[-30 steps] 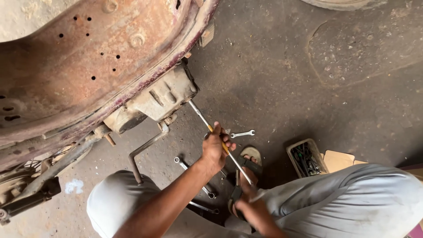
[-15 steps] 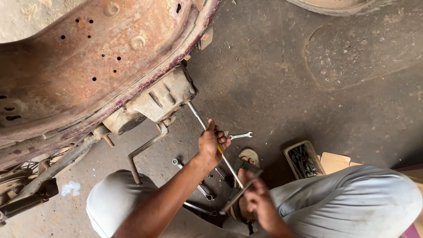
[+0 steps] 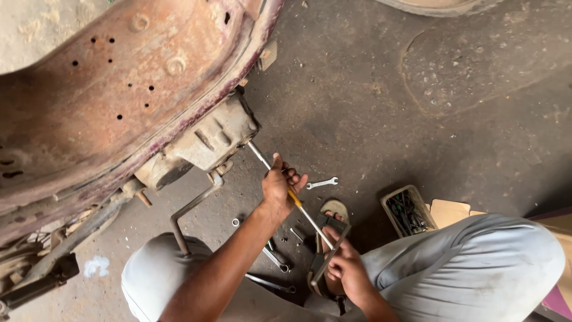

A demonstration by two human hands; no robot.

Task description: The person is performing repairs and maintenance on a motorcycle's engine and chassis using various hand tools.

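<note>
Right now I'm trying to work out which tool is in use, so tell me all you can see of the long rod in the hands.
The rod is a long, thin, bright metal shaft with a yellow band near its middle. It slants from the grey engine casing, where its upper end meets the metal, down towards the person. The left hand grips it mid-shaft by the band. The right hand holds a dark crossbar handle at its lower end, above a sandal.

Left hand [image 3: 279, 185] grips a long steel rod [image 3: 292, 197] running toward ten o'clock into a grimy gearbox housing [image 3: 205, 143]. Right hand [image 3: 345, 268] holds a flat bar [image 3: 330, 255] at the rod's near end. A spanner [image 3: 322, 183] lies on the floor [image 3: 417, 119] at the left hand's three o'clock.
</note>
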